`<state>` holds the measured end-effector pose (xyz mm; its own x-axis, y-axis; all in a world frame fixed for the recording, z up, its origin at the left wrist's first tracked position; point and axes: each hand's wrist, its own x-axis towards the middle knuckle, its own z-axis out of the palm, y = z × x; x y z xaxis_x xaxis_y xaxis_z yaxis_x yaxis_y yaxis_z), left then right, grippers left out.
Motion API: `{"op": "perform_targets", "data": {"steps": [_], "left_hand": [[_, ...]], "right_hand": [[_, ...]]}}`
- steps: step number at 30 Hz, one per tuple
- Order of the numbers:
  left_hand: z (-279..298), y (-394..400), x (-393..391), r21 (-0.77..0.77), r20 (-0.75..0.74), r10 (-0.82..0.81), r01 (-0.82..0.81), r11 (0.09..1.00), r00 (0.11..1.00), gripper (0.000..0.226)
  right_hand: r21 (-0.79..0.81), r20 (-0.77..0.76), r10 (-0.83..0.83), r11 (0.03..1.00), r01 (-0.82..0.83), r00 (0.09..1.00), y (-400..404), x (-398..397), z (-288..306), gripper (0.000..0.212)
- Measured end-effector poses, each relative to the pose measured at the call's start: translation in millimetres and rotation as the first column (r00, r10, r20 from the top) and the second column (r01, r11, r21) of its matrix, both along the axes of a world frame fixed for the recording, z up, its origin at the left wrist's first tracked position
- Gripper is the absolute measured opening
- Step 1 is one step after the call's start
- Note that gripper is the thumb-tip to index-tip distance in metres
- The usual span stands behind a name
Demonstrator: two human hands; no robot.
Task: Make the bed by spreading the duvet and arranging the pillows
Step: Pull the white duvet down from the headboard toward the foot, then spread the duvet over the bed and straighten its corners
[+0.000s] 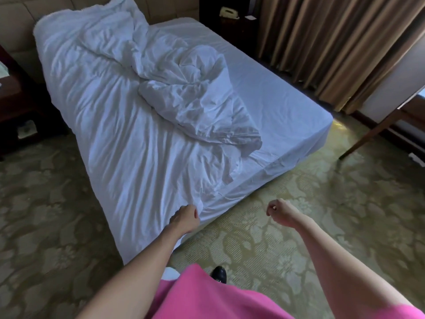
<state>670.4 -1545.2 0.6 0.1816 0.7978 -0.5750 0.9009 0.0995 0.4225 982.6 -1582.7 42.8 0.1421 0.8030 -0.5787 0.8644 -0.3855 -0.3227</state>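
One corner of the duvet (128,125) is pinched in the left hand (185,218) at the near corner of the bed (287,107). The right hand (279,211) hangs just right of it over the carpet (299,226), loosely curled and holding nothing. Most of the duvet lies along the left side, with a crumpled fold bunched in the middle, leaving the right half of the mattress bare. Pulling from this single corner could drag the whole cover crooked or off the left edge, since the bunched fold will not open by itself. No pillows are in view, and I see no containers to report.
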Motion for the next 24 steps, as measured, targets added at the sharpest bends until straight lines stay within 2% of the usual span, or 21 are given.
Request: {"op": "perform_targets", "data": {"steps": [6, 9, 13, 19, 24], "left_hand": [[-1, 32, 35, -0.023, -0.014, 0.007, -0.007, 1.000, 1.000, 0.015], [-7, 59, 51, -0.038, -0.041, 0.004, -0.005, 0.999, 0.999, 0.009], [-19, 110, 95, -0.068, 0.017, -0.020, 0.022, 0.997, 1.000, 0.007], [-28, 200, 169, -0.094, 0.114, -0.032, 0.043, 0.995, 0.993, 0.008], [-18, 280, 201, -0.106, 0.158, 0.030, -0.013, 0.994, 0.987, 0.008]], "right_hand": [[-0.040, -0.041, -0.003, 0.999, 0.001, 0.999, 22, 33, -7, 0.024], [-0.062, -0.077, -0.009, 0.998, 0.004, 0.997, 44, 38, -11, 0.026], [-0.048, -0.102, -0.004, 0.999, -0.001, 0.995, 86, 54, -5, 0.028], [-0.043, -0.047, -0.066, 0.997, 0.064, 0.997, 168, 114, 13, 0.026], [-0.023, 0.017, -0.120, 0.992, 0.120, 0.993, 247, 165, 23, 0.023]]}}
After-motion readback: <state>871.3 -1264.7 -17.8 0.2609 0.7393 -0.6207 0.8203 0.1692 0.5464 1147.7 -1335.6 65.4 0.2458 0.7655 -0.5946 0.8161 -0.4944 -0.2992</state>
